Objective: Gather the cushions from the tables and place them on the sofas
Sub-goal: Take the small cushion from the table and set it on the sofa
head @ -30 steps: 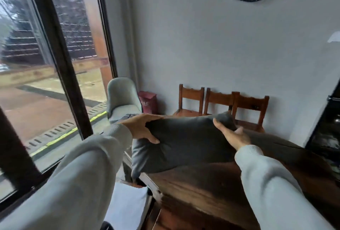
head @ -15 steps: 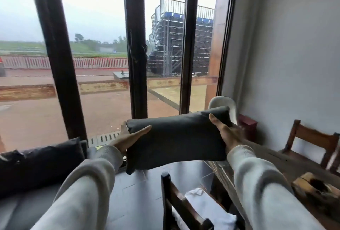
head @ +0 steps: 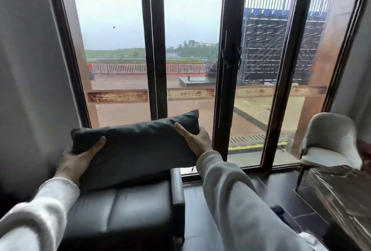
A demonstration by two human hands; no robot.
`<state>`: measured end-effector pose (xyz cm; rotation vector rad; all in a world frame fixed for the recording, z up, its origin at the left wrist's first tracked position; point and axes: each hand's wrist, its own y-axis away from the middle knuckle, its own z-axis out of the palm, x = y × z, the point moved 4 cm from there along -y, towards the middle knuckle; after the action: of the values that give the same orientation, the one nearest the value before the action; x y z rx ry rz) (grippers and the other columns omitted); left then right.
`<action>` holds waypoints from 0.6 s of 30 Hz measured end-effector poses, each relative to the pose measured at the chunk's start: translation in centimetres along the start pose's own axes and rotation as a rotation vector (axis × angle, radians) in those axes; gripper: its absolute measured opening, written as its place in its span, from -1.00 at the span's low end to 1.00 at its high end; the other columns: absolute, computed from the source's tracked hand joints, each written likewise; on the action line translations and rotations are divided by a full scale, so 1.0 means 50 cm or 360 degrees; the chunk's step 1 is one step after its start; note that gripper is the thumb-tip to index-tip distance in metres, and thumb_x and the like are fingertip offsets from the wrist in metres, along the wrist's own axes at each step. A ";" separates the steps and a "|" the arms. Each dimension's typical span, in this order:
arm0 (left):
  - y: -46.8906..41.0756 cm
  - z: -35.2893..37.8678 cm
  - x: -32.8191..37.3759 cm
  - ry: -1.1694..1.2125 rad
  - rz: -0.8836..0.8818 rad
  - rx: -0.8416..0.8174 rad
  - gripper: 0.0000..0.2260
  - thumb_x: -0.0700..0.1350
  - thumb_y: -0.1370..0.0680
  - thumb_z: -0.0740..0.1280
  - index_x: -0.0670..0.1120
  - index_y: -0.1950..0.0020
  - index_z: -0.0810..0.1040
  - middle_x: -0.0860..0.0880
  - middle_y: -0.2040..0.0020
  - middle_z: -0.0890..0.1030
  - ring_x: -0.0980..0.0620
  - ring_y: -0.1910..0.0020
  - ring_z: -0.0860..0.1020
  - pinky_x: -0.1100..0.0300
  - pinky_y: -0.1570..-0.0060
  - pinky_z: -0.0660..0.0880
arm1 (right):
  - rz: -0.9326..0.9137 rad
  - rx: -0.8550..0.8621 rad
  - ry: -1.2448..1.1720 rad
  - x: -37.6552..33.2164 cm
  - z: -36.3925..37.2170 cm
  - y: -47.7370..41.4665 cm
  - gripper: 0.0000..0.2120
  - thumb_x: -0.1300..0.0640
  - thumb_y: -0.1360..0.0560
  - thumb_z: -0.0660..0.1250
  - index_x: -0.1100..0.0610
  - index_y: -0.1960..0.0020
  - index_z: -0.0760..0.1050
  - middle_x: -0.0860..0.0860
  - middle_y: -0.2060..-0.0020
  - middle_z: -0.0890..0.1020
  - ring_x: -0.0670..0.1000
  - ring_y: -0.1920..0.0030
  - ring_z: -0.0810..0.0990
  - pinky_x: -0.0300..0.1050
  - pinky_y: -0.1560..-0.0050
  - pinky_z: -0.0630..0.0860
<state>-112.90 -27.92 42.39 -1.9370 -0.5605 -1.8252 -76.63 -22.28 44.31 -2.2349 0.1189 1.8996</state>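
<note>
A dark grey rectangular cushion (head: 138, 146) is held in the air between both hands, just above the back of a black leather sofa (head: 128, 208). My left hand (head: 77, 160) grips its lower left end, thumb on the front. At the upper right end my right hand (head: 193, 140) grips it, thumb across the front face. The cushion tilts, with its right end higher. Its lower edge hangs close over the sofa's seat; I cannot tell whether it touches.
Tall dark-framed windows (head: 230, 70) stand straight ahead behind the sofa. A grey wall (head: 30, 70) is at the left. A pale padded chair (head: 329, 144) sits at the right by a dark wooden table (head: 345, 196). Dark tiled floor (head: 200, 214) lies between sofa and table.
I have turned left from the table toward the windows, carrying the cushion in both hands. It has come over the black sofa, which now fills the lower middle of the view.
</note>
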 end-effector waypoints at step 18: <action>-0.546 -0.297 -0.155 0.0029 -0.0065 0.0510 -0.08 0.61 -0.14 0.45 0.02 -0.29 0.65 0.14 -0.17 0.69 0.08 -0.19 0.59 0.15 -0.26 0.42 | -0.0063 -0.0662 0.0074 0.038 0.803 -0.442 -0.37 -0.35 -0.27 0.63 0.01 -0.17 0.63 -0.15 0.07 0.66 -0.13 0.06 0.60 -0.11 -0.03 0.52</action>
<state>-140.82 -13.52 36.17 -1.7037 -0.8354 -1.6569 -110.85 7.75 38.72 -2.5140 -0.3425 1.9988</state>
